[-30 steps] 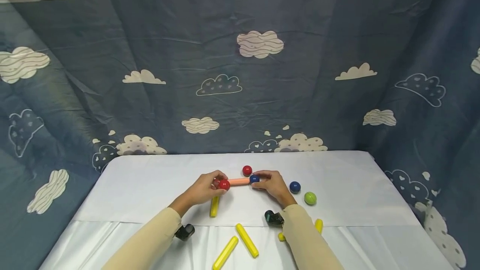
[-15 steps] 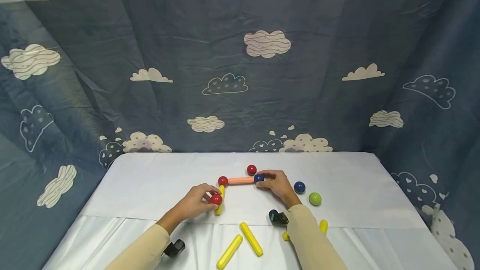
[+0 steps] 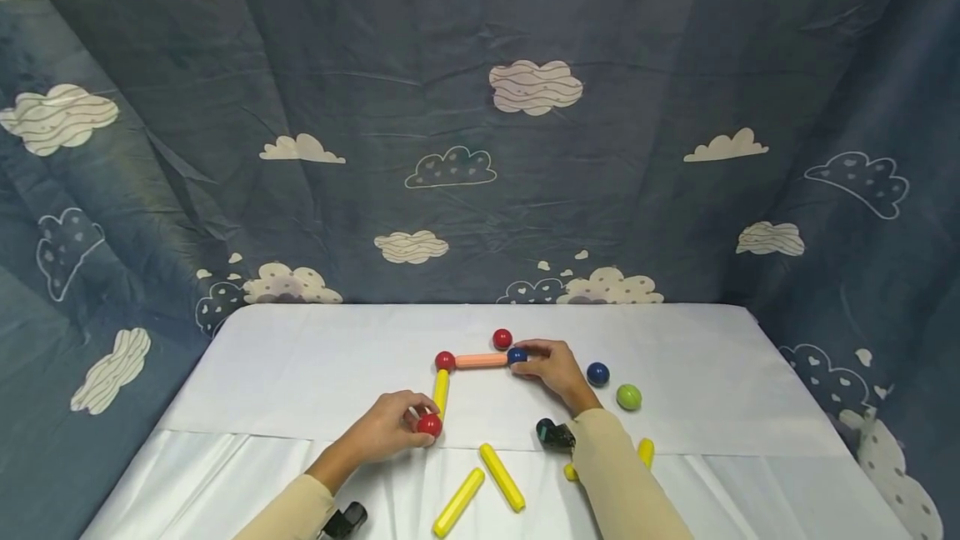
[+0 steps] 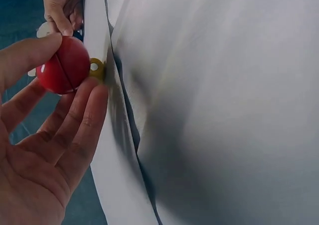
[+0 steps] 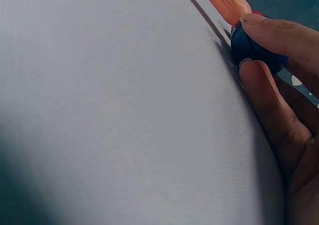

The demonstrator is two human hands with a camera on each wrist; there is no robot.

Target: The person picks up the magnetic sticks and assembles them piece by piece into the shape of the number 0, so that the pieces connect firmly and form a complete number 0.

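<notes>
In the head view my left hand (image 3: 390, 425) holds a red ball (image 3: 429, 426) between thumb and fingers, close to the near end of a yellow rod (image 3: 442, 390). The left wrist view shows that rod's end (image 4: 96, 69) right beside the ball; whether they touch I cannot tell. The rod's far end meets another red ball (image 3: 445, 361), from which an orange rod (image 3: 482, 361) runs right to a blue ball (image 3: 517, 356). Thumb and finger of my right hand (image 3: 553, 372) pinch this blue ball, which sits against the orange rod's end in the right wrist view.
A loose red ball (image 3: 502, 339) lies just behind the orange rod. To the right are a second blue ball (image 3: 597, 373) and a green ball (image 3: 628, 397). Two yellow sticks (image 3: 502, 477) lie in front; more yellow (image 3: 647, 451) shows partly under the right sleeve.
My left hand has moved from the corner red ball toward me along the yellow rod, carrying its own red ball to the near end. The right hand stays on the blue ball.
</notes>
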